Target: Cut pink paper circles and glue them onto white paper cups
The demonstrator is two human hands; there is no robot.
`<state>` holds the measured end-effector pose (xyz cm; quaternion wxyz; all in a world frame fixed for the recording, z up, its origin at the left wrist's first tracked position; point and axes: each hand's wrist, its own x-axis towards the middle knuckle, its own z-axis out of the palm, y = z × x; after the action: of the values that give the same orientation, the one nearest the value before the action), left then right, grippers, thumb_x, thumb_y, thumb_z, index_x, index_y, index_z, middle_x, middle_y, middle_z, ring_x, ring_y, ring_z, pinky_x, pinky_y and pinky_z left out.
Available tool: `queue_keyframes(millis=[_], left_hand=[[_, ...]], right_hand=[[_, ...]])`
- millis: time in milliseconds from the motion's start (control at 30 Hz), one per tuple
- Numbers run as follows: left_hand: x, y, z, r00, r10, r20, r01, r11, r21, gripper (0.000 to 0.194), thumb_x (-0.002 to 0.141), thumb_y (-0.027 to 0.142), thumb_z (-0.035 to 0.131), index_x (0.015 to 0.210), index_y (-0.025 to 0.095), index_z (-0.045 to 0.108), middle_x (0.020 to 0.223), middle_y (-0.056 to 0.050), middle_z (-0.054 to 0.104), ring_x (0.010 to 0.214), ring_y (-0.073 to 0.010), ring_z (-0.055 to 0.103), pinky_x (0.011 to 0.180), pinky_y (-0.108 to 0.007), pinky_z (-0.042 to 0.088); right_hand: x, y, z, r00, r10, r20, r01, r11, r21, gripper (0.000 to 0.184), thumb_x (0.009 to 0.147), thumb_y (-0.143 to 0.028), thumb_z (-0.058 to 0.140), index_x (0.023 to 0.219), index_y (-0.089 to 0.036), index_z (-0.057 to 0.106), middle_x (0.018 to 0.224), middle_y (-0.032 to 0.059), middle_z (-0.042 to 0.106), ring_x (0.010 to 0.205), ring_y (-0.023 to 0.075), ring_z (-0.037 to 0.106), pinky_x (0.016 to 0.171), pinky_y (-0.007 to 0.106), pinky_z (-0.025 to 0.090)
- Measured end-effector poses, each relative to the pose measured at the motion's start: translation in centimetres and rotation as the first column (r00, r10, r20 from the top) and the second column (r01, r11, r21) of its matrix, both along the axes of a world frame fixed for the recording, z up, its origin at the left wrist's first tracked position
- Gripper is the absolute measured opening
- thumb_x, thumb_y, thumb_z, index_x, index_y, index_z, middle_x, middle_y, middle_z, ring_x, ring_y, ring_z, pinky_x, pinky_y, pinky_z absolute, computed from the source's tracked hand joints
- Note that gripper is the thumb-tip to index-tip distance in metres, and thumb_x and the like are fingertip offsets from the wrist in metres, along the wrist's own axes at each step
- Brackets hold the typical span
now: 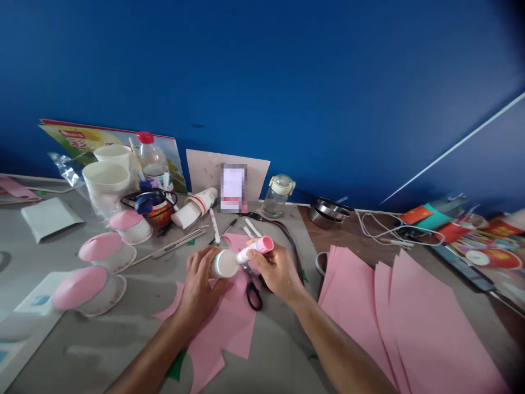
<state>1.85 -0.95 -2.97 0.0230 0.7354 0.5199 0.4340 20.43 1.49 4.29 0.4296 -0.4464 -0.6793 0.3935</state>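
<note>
My left hand point(203, 277) is wrapped round a white paper cup point(226, 264), its round end tilted towards the right. My right hand point(279, 269) grips a glue stick point(251, 250) with a pink end, and its other end is at the cup's rim; whether the two touch I cannot tell. Beneath both hands lie cut pieces of pink paper point(240, 331) and scissors with black handles point(254, 296). At the left, several upside-down cups with pink paper cone tops stand in a row, the nearest being a pink-topped cup point(82, 289).
Stacked paper cups point(107, 180), a red-capped bottle point(152, 156) and a lidded glass jar point(278, 196) stand along the blue wall. Pink sheets point(361, 306) lie at the right, near metal bowls point(327, 212) and a white cable point(394, 236). A screen point(232, 186) leans at the back.
</note>
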Motion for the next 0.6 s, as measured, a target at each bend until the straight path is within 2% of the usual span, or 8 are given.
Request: queue_keyframes(millis=[200, 467, 600], left_hand=[[-0.2, 0.3, 0.0, 0.992, 0.086, 0.094, -0.080, 0.995, -0.060, 0.043, 0.078, 0.018, 0.061, 0.118, 0.021, 0.047, 0.113, -0.011, 0.056, 0.106, -0.0277, 0.051, 0.090, -0.042, 0.043], [-0.2, 0.3, 0.6, 0.980, 0.197, 0.030, -0.194, 0.977, -0.089, 0.042, 0.077, 0.019, 0.061, 0.117, 0.020, 0.048, 0.113, -0.012, 0.057, 0.104, -0.0292, 0.051, 0.091, -0.045, 0.040], [0.1, 0.1, 0.5, 0.967, 0.255, -0.015, -0.255, 0.960, -0.119, 0.042, 0.076, 0.018, 0.059, 0.117, 0.020, 0.050, 0.113, -0.011, 0.058, 0.103, -0.0297, 0.052, 0.090, -0.045, 0.038]], right_hand=[[-0.6, -0.3, -0.2, 0.996, 0.050, -0.069, -0.054, 0.997, -0.053, 0.032, 0.087, -0.043, 0.054, 0.088, -0.014, 0.066, 0.060, -0.0006, 0.054, 0.054, 0.0105, 0.048, 0.048, 0.020, 0.037], [-2.0, -1.9, -0.3, 0.993, 0.038, -0.110, -0.048, 0.995, -0.089, 0.028, 0.086, -0.040, 0.055, 0.092, -0.014, 0.065, 0.063, -0.0001, 0.056, 0.054, 0.0102, 0.047, 0.049, 0.020, 0.038], [-2.8, -2.6, -0.7, 0.987, 0.027, -0.160, -0.044, 0.994, -0.101, 0.028, 0.087, -0.039, 0.055, 0.095, -0.014, 0.065, 0.058, -0.0025, 0.051, 0.050, 0.0091, 0.044, 0.049, 0.020, 0.038]])
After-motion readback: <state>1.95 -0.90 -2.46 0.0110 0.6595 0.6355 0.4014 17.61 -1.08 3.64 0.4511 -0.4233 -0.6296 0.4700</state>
